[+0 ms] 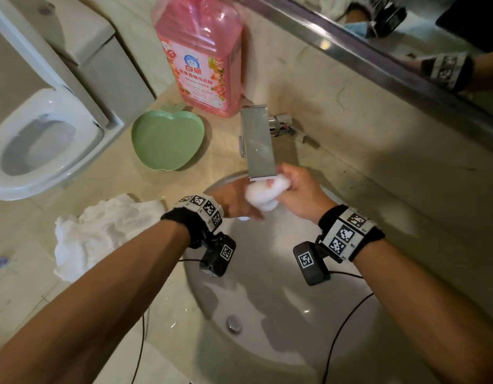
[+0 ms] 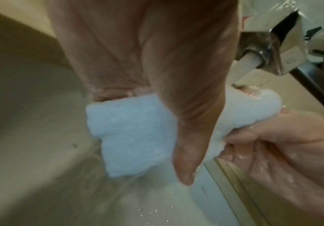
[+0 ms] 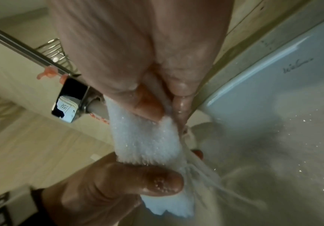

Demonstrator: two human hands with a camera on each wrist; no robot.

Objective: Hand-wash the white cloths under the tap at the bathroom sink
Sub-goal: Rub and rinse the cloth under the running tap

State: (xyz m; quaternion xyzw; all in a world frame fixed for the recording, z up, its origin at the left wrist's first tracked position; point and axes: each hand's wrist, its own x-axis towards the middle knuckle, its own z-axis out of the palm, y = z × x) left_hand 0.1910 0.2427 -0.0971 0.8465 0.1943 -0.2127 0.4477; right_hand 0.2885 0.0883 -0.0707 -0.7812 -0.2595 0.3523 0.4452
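Observation:
A wet white cloth [image 1: 263, 194] is bunched between both hands just under the spout of the chrome tap [image 1: 257, 139], above the white sink [image 1: 281, 314]. My left hand [image 1: 235, 202] grips its left end, with fingers and thumb curled round the cloth [image 2: 136, 136]. My right hand [image 1: 296, 189] grips the other end, pinching the cloth [image 3: 147, 137] between thumb and fingers. Water runs off the cloth into the basin. More white cloths [image 1: 101, 231] lie crumpled on the counter to the left of the sink.
A green apple-shaped dish [image 1: 168, 139] and a big pink detergent bottle [image 1: 204, 54] stand on the beige counter behind the sink. A toilet [image 1: 37, 139] is at far left. A mirror [image 1: 419, 31] runs along the back wall. The drain [image 1: 233, 323] shows in the basin.

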